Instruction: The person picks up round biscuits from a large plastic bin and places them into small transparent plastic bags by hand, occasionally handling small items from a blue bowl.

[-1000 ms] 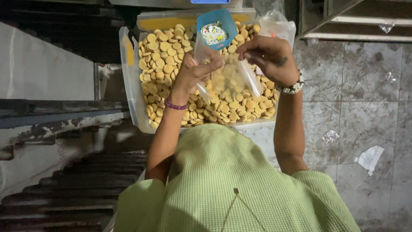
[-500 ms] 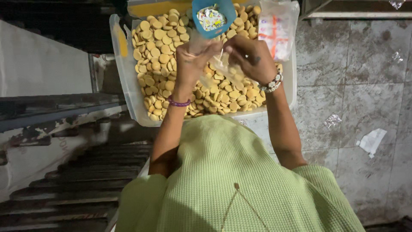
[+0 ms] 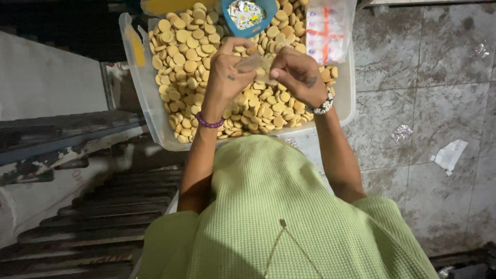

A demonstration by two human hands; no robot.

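Both hands — left hand (image 3: 227,72) and right hand (image 3: 297,75) — pinch shut on a small clear bag (image 3: 254,63) above the tub (image 3: 147,98) of round biscuits (image 3: 191,51).

— Where does the one view sit?
— On the person's head, looking steeply down over the light-green knitted top (image 3: 289,217).
— How near?
— Close: the clear plastic tub (image 3: 135,67) of round tan biscuits (image 3: 186,57) fills the upper part, the grey stone floor (image 3: 429,93) lies on the right.
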